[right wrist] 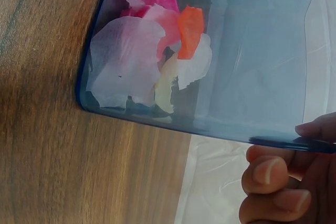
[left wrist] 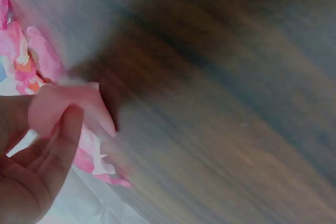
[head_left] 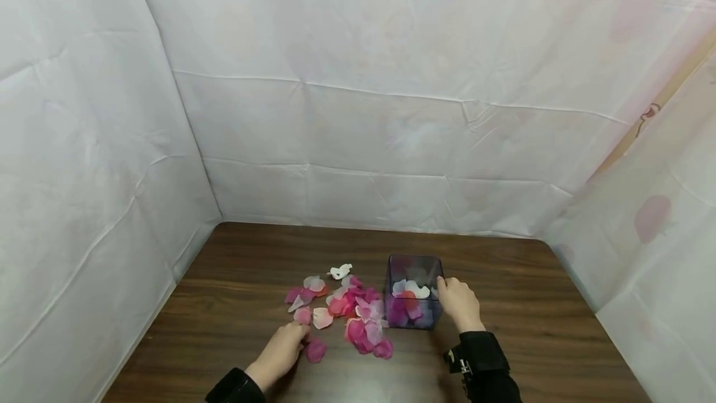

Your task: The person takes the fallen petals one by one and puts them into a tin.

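My left hand [head_left: 282, 349] is low over the table, left of the petal pile. Between its thumb and fingers it pinches a pink petal [left wrist: 68, 100], plain in the left wrist view. Close beside those fingertips lies a magenta petal [head_left: 316, 351]. With thumb and curled fingers, my right hand [head_left: 461, 305] grips the rim of a clear bluish plastic box [head_left: 422, 268] at its right side. Inside the box are purple, white, pink and orange petals [right wrist: 126, 56], gathered toward the bottom.
Loose artificial petals [head_left: 371, 331] in pink, red and magenta spread just left of the box, some right against it. A white petal [head_left: 340, 272] lies at the far side of the scatter. White cloth walls [head_left: 380, 142] surround the dark wooden table [head_left: 520, 303].
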The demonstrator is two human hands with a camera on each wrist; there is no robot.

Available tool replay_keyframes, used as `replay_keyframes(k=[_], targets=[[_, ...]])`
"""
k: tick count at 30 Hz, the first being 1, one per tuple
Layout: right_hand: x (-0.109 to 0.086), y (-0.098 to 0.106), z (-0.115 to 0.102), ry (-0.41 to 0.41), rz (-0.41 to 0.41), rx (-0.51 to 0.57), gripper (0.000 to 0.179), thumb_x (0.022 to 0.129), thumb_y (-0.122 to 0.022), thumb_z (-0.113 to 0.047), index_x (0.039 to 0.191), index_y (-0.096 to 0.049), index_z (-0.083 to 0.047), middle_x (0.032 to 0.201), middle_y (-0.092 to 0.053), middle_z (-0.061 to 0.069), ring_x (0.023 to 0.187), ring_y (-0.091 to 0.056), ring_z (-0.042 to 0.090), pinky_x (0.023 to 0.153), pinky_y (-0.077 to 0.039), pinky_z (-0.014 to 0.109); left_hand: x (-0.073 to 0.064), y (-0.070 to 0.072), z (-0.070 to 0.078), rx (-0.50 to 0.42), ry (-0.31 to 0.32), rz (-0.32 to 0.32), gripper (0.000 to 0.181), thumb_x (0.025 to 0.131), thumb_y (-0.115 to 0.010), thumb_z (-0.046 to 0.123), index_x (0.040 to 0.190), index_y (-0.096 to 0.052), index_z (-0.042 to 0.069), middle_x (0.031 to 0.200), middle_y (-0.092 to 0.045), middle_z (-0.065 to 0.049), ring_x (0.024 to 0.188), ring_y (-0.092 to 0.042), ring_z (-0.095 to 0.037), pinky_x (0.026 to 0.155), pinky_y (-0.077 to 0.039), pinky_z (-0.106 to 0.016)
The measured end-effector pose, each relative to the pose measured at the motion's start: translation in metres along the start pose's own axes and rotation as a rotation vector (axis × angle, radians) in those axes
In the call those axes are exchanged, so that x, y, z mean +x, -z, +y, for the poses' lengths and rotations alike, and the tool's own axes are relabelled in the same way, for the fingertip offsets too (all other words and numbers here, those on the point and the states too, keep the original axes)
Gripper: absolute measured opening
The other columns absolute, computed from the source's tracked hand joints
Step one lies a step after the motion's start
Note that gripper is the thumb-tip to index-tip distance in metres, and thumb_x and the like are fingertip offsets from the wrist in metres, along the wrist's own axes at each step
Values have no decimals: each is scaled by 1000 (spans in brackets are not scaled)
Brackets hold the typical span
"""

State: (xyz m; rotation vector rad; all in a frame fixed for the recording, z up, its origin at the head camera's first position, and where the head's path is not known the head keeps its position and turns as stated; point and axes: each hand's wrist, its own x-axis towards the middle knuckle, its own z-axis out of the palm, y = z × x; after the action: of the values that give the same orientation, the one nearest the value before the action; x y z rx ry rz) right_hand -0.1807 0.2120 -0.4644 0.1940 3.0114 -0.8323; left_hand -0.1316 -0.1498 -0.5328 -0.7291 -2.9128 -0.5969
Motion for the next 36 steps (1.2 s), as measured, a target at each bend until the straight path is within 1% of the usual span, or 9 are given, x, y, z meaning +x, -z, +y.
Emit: replay_keyframes(k=[5, 8, 12, 16, 18, 20, 26, 31, 36], targets=[[-1, -2, 0, 0, 25, -1, 44, 98, -35, -28, 88, -66, 1, 93, -66, 25, 77, -63, 37, 59, -43, 42, 11, 8, 5, -82, 14, 56, 19, 73, -69, -8, 79, -61, 8, 73, -64, 1, 65, -58, -7, 56, -46, -22], [-1, -3, 0, -2, 18, 8, 43, 99, -35, -28, 81, -63, -1, 82, -64, 20, 67, -58, 29, 57, -37, 36, 20, 13, 11, -114, 43, 111, 18, 74, -68, -9, 81, -62, 7, 72, -64, -1, 62, -53, -5, 55, -45, -21], [-1, -2, 0, -9, -6, 7, 43, 99, -34, -27, 85, -64, 1, 83, -64, 21, 67, -57, 27, 57, -37, 36, 30, 20, 21, -48, 44, 212, 16, 75, -73, -2, 79, -64, 11, 72, -66, 0, 63, -56, -7, 55, -45, -21], [-1, -2, 0, -4, 1, -9, 43, 98, -36, -26, 93, -66, 3, 95, -66, 26, 75, -62, 34, 58, -41, 40, 39, 22, 30, 32, 21, 278, 11, 76, -76, 11, 75, -65, 14, 71, -65, 3, 62, -58, -8, 55, -45, -23], [0, -3, 0, -6, 3, -9, 43, 98, -35, -26, 92, -66, 2, 96, -66, 26, 77, -62, 36, 59, -42, 41, 43, 21, 33, 30, 15, 272, 7, 78, -74, 14, 77, -67, 13, 72, -65, 3, 64, -60, -9, 57, -47, -24], [1, -4, 1, -8, 4, -9, 43, 98, -35, -26, 92, -66, 2, 96, -66, 26, 77, -62, 35, 59, -42, 42, 47, 18, 35, 9, 8, 246, 1, 81, -71, 9, 80, -70, 11, 74, -64, 3, 66, -60, -9, 59, -49, -24], [1, -3, 1, -3, 4, -7, 43, 97, -34, -26, 91, -67, 2, 97, -66, 27, 79, -63, 38, 60, -44, 44, 59, 15, 42, -78, -27, 202, 18, 80, -64, -7, 89, -73, 5, 77, -64, -2, 70, -60, -11, 59, -48, -22], [2, -2, 2, -12, -1, -7, 44, 98, -34, -27, 95, -67, 2, 100, -65, 27, 82, -63, 41, 60, -45, 46, 70, 19, 50, -133, -53, 221, 14, 80, -68, -3, 93, -70, 4, 85, -66, -5, 77, -62, -13, 65, -51, -24], [2, -3, 2, -8, 6, -3, 44, 98, -34, -27, 95, -67, 2, 99, -66, 27, 82, -63, 40, 60, -44, 45, 76, 18, 51, -123, -74, 196, 7, 81, -71, 7, 87, -71, 4, 80, -66, -3, 74, -62, -12, 64, -50, -23]])
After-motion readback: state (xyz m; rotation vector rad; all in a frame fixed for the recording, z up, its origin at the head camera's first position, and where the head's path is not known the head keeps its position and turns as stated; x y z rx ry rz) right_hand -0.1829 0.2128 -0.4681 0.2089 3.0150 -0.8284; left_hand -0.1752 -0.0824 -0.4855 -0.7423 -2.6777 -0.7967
